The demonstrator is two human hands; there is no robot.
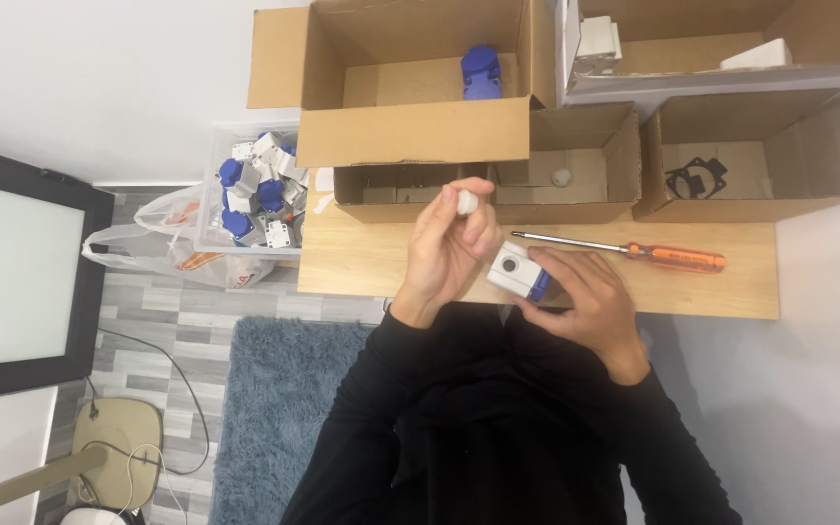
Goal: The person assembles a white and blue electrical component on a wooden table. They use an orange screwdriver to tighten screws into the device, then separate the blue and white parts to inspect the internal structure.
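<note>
My left hand [447, 248] is raised over the wooden table [352, 264] with a small round white cap [467, 201] pinched between thumb and fingertips. My right hand [585, 303] grips a white box-shaped socket part with a blue side [515, 271], its round hole facing up, near the table's front edge. The two hands are close together, the left just above and left of the part. My black sleeves fill the lower middle of the view.
An orange-handled screwdriver [634, 253] lies on the table right of my hands. Open cardboard boxes line the back: one holds a blue part [480, 73], one a black gasket [697, 178]. A clear bin of blue and white parts [260, 190] sits left.
</note>
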